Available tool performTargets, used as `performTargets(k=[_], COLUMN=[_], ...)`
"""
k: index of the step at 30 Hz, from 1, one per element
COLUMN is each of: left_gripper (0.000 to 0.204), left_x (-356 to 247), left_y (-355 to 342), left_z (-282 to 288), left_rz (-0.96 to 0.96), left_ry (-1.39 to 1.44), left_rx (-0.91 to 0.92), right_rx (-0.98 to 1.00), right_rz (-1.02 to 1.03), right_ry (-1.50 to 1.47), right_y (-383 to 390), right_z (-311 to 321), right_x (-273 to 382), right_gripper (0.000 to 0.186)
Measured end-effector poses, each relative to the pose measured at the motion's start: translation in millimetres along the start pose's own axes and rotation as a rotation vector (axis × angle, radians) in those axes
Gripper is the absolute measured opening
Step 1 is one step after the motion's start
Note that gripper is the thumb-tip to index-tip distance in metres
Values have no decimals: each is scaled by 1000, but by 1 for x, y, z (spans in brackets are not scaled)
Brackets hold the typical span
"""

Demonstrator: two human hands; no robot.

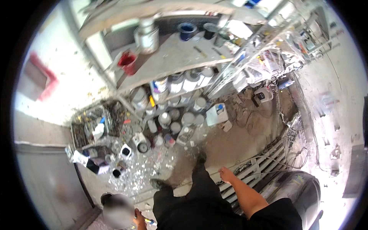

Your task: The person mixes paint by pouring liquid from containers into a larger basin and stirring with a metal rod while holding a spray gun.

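A metal-framed shelving unit [172, 59] with stained boards stands ahead of me, between a scuffed white wall [65, 57] on my left and a pale one [329, 88] on my right. Beneath me the grimy floor [245, 142] shows white flecks.

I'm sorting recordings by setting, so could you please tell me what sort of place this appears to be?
Probably a workshop's paint store or mixing area: cans crowd a lower shelf, a red-stained container stands on the shelf above, and pale flecks litter the floor.

Slim blue-yellow tool [150, 221] in left hand [139, 220]
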State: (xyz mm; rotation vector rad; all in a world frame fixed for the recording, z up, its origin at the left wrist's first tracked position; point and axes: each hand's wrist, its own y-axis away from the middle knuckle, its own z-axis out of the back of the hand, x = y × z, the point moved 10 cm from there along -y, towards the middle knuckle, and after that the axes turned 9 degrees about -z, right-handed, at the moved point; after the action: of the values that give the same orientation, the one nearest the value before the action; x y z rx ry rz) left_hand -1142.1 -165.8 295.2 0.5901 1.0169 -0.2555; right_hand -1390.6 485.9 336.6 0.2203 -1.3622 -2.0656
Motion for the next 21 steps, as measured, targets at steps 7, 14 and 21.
performTargets(k=[7,14,21], left_gripper=[41,24,23], left_x=[-48,-156,-274], left_y=[15,105,90], left_z=[-71,-256,-390], left_rz=[23,-438,-458], left_ry=[-97,-622,-358], left_rx=[-92,453,507], right_rx=[4,-550,-626], right_rz=[112,301,636], right_ry=[-113,-67,-517], right_y=[-30,-51,37], right_z=[118,341,518], right_x=[-19,-6,105], right_gripper=[36,46,19])
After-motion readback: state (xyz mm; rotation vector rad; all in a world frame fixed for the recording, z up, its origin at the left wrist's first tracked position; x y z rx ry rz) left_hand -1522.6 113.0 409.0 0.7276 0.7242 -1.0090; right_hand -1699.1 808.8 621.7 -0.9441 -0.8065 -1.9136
